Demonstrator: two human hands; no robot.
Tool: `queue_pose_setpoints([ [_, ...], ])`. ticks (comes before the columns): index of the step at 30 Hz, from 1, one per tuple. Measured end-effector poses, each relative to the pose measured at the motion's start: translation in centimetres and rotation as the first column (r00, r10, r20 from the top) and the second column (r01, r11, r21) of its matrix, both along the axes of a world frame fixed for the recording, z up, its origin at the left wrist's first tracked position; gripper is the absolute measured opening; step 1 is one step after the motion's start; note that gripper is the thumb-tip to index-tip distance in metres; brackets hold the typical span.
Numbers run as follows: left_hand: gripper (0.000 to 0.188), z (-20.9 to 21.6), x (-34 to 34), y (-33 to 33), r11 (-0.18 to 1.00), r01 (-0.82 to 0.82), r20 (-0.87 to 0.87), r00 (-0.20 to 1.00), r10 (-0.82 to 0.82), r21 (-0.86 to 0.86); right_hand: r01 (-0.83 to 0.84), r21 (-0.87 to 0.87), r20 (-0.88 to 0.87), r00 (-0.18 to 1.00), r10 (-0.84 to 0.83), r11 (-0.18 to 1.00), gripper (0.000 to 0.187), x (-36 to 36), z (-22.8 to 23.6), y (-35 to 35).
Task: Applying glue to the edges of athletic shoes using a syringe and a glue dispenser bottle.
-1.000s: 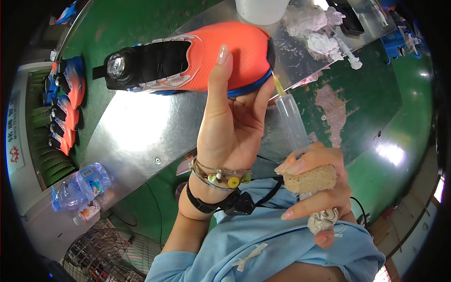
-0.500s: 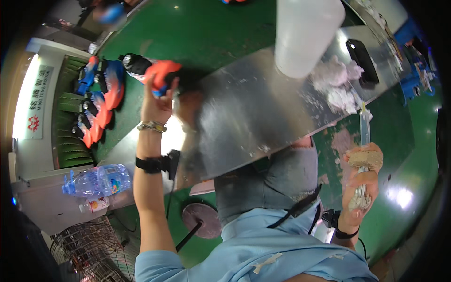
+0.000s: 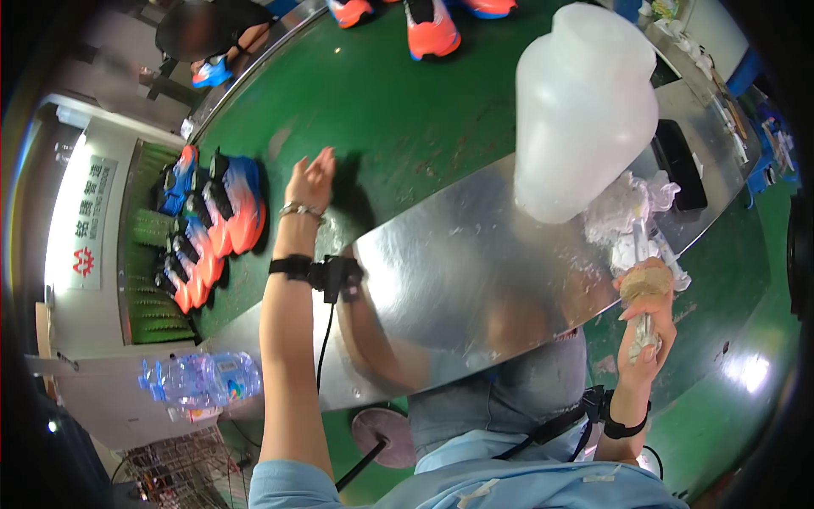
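My left hand (image 3: 312,180) hangs over the green tabletop with its fingers extended and apart, holding nothing. Close by on its left stand several blue-and-orange sneakers (image 3: 243,204) in a cluster. At the right my right hand (image 3: 651,327) is wrapped round a slim translucent tube-like tool (image 3: 642,244), whose exact kind I cannot make out. A tan band or block (image 3: 646,282) lies across the fingers of that hand. The tool's far end reaches into crumpled white wipes or film (image 3: 623,204) on the metal plate, partly hiding its tip.
A large white plastic bottle (image 3: 585,119) stands on the metal plate (image 3: 449,254), beside a black phone-like slab (image 3: 681,165). More sneakers (image 3: 431,30) sit at the far edge. Water bottles (image 3: 203,379) lie at lower left. Another person (image 3: 212,30) handles a shoe across the table.
The sneaker that was in my left hand is released and now stands by the others at left. My right hand has moved the tool's tip into the crumpled white material.
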State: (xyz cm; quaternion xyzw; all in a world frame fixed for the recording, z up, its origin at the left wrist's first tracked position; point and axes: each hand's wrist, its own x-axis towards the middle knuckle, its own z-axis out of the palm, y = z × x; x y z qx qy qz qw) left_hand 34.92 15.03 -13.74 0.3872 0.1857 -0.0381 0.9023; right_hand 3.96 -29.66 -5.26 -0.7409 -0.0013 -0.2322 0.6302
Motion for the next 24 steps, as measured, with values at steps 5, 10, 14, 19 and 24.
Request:
queue_pose_setpoints([
  [5, 0.068, 1.4, 9.6, -14.8, 0.913, 0.404, -0.045, 0.915, -0.402, 0.055, -0.011, 0.057, -0.154, 0.988, 0.019, 0.998, 0.067, 0.3, 1.1, -1.3],
  [10, 0.074, 0.6, 18.9, -23.6, 0.940, 0.259, -0.042, 0.966, -0.256, 0.222, 0.013, 0.052, -0.175, 0.985, -0.004, 0.999, 0.069, -0.7, 2.4, -1.9],
  [14, 0.061, -0.3, 19.6, -21.8, 0.918, 0.170, -0.039, 0.985, -0.167, 0.358, 0.007, 0.093, -0.096, 0.995, 0.002, 0.996, 0.067, -1.0, 2.4, -2.1],
  [19, 0.055, 2.0, 10.7, -18.5, 0.894, 0.207, -0.043, 0.977, -0.208, 0.398, -0.048, 0.047, -0.007, 0.999, 0.048, 0.998, 0.064, -2.0, 2.8, -2.4],
  [24, 0.046, 6.5, -11.8, -12.4, 0.872, 0.369, 0.113, 0.900, -0.422, 0.321, 0.000, 0.082, -0.058, 0.998, 0.004, 0.997, 0.067, -3.9, 3.3, -1.9],
])
